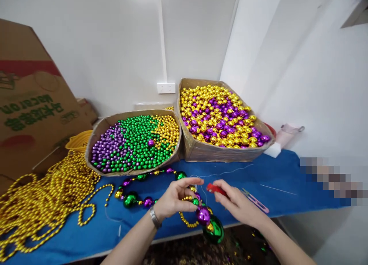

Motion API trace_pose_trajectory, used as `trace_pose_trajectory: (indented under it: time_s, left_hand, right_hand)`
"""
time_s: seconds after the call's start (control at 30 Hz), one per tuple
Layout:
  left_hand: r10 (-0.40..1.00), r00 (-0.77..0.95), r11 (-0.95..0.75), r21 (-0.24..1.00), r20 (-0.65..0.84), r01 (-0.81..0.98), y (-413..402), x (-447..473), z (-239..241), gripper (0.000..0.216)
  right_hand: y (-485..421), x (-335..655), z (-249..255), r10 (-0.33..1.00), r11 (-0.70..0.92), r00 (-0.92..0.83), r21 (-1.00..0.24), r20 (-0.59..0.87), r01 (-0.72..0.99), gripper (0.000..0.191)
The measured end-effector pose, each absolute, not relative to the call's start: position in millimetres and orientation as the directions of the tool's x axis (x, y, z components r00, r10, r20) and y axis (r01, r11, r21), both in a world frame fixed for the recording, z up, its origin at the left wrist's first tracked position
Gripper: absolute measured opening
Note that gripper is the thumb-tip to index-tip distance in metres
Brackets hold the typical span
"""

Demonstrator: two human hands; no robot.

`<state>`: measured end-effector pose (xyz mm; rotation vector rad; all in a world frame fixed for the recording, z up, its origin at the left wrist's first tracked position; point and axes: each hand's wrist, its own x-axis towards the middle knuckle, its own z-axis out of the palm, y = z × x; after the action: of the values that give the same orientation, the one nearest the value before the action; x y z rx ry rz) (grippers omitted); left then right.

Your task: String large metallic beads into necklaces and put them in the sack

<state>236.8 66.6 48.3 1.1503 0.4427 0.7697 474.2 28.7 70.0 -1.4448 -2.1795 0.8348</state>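
My left hand [176, 198] pinches a bead string [143, 198] of green, purple and gold balls near its end, fingers closed on small beads and a thin white thread. A large purple ball [203, 215] and a large green ball [214, 230] hang from the string over the table's front edge. My right hand [234, 202] is closed on a small red object [214, 188], a little to the right of the left fingertips. The string loops back across the blue cloth [258, 180] toward the boxes.
A cardboard tray [96, 133] holds purple, green and gold beads. A second box [218, 152] holds larger gold and purple balls. Gold bead chains [43, 200] pile at left beside a big carton [31, 104]. Scissors [255, 200] lie by my right hand.
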Motion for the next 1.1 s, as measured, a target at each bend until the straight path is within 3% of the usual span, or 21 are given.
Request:
trace_pose_trajectory:
  time_s: [0.1, 0.3, 0.47, 0.93, 1.1]
  left_hand:
    - [0.733, 0.676, 0.204, 0.925, 0.072, -0.321, 65.1, 238.7, 49.2, 0.066]
    - [0.730, 0.678, 0.193, 0.926, 0.085, -0.324, 64.1, 239.4, 45.9, 0.069]
    - [0.726, 0.683, 0.215, 0.916, 0.082, -0.338, 64.7, 240.9, 43.5, 0.070]
    - [0.734, 0.670, 0.213, 0.901, 0.107, -0.377, 64.5, 241.7, 45.3, 0.071]
    - [0.743, 0.663, 0.206, 0.910, 0.093, -0.359, 62.8, 243.8, 48.3, 0.068]
  right_hand:
    - [30.5, 453.2, 91.1, 0.876, 0.382, -0.478, -0.701, 0.065, 0.603, 0.017]
    - [42.3, 435.3, 81.6, 0.872, 0.472, -0.458, -0.542, 0.172, 0.695, 0.028]
    - [42.7, 430.8, 73.7, 0.866, 0.499, -0.423, -0.503, 0.266, 0.706, 0.027]
    - [42.2, 430.2, 70.5, 0.848, 0.530, -0.447, -0.431, 0.286, 0.730, 0.020]
    - [40.1, 433.8, 79.4, 0.863, 0.505, -0.408, -0.471, 0.298, 0.724, 0.019]
